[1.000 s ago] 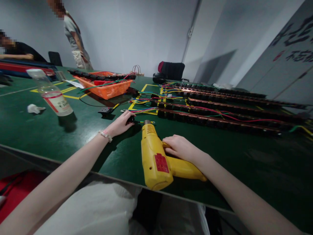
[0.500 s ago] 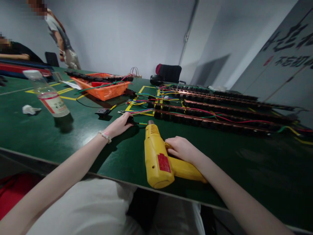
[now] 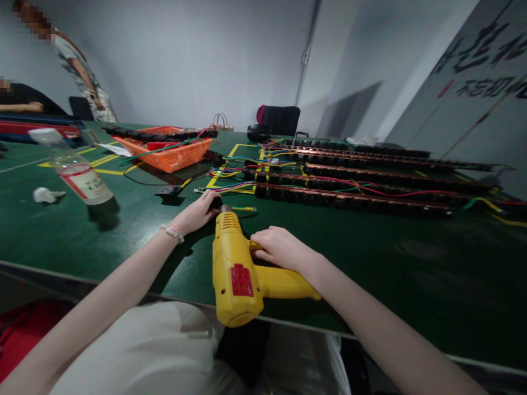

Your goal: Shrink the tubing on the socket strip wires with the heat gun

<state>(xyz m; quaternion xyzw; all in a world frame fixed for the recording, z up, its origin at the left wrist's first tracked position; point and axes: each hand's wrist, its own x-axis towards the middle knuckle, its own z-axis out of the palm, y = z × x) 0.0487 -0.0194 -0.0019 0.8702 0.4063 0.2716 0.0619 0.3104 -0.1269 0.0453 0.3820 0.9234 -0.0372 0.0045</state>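
My right hand [image 3: 278, 246] is wrapped round the handle of a yellow heat gun [image 3: 234, 263] with a red label. The gun's metal nozzle points away from me, close beside my left hand [image 3: 201, 211]. Between the closed fingers of that hand is a small black part [image 3: 214, 204], partly hidden by the fingers and nozzle. A short yellow-green wire [image 3: 246, 208] with a metal terminal at its end sticks out to the right of it. A similar black part [image 3: 167, 192] with a yellow wire lies on the table, beyond my left wrist.
Long black strips with copper bars and coloured wires [image 3: 354, 201] lie across the right of the green table [image 3: 135, 219]. An orange basket [image 3: 181, 156] holds more strips. A plastic bottle [image 3: 84, 184] and crumpled tissue [image 3: 46, 195] are at left. Two people are behind.
The heat gun has moved left in my right hand, bringing its nozzle from the wire's end to beside the black part. My left hand keeps its hold.
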